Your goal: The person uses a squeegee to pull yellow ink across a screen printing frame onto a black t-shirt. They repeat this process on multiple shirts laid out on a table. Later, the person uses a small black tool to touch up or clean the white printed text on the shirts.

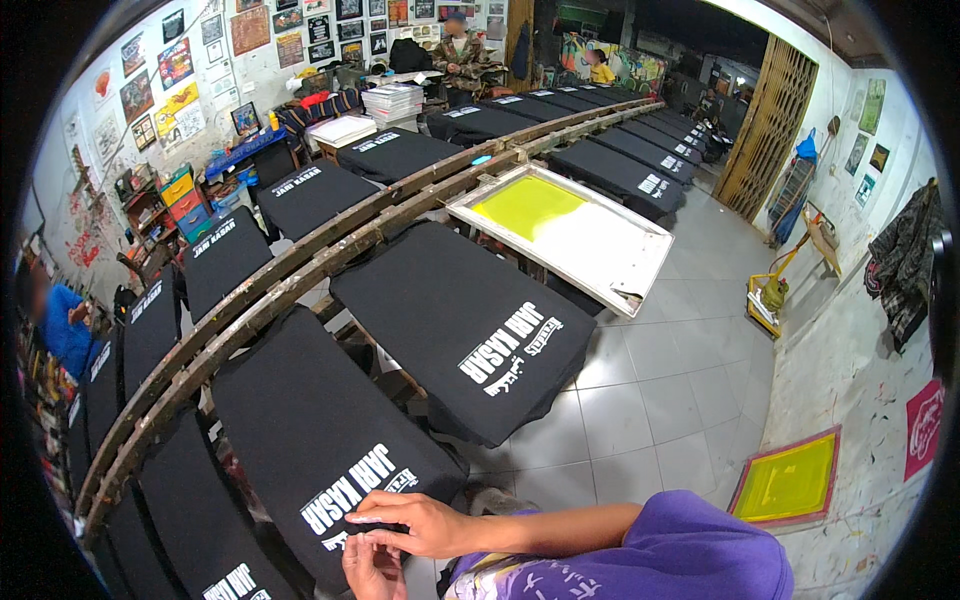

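Observation:
My right hand [425, 524] reaches in over the near end of a black T-shirt [310, 420] with white lettering, laid flat on a long board. Its fingers and thumb are brought together around a small dark patch; whether that is a black object or a bit of shirt cloth I cannot tell. Just below it is my left hand [372, 572], its fingertips raised and pinched against the same dark patch. Both hands cover part of the white print [350, 490]. Another printed black shirt [440, 310] lies on the board to the right.
A screen-printing frame [560, 235] with yellow-green mesh rests across the boards beyond. Long rails [330, 250] run between two rows of shirt-covered boards. A second yellow screen [787, 478] leans against the right wall. People sit at the far left and back.

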The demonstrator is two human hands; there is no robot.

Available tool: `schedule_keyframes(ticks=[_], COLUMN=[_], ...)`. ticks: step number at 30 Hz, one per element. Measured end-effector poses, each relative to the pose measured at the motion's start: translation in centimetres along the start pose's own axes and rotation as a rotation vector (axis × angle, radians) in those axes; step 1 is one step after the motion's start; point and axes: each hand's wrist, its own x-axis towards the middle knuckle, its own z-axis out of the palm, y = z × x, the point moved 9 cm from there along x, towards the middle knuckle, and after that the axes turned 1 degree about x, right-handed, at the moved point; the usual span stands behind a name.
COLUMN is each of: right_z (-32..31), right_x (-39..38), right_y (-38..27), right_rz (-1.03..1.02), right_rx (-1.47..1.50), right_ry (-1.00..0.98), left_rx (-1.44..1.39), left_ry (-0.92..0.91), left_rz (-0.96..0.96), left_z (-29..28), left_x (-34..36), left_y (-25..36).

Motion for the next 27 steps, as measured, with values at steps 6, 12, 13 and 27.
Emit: schedule_keyframes(ticks=[6, 12, 13, 27], right_z=[-0.3, -0.2, -0.3, -4.5], right_x=[0.7, 2.8, 3.1, 10.7], right_y=[2.1, 2.5, 3.1, 13.6], right_rz=[0.034, 0.151, 0.113, 0.458], right_rx=[0.071, 0.085, 0.101, -0.065], right_ry=[-0.077, -0.257, -0.256, -0.242], left_rx=[-0.207, -0.275, -0.375, -0.109], left_ry=[-0.115, -0.101, -0.121, 0.654], left_rz=[-0.262, -0.395, -0.392, 0.036], left_z=[-1.6, 2.0, 2.0, -2.5], left_x=[1.4, 0.9, 1.1, -2.6], left_y=[-5.0, -5.9, -6.5, -5.3])
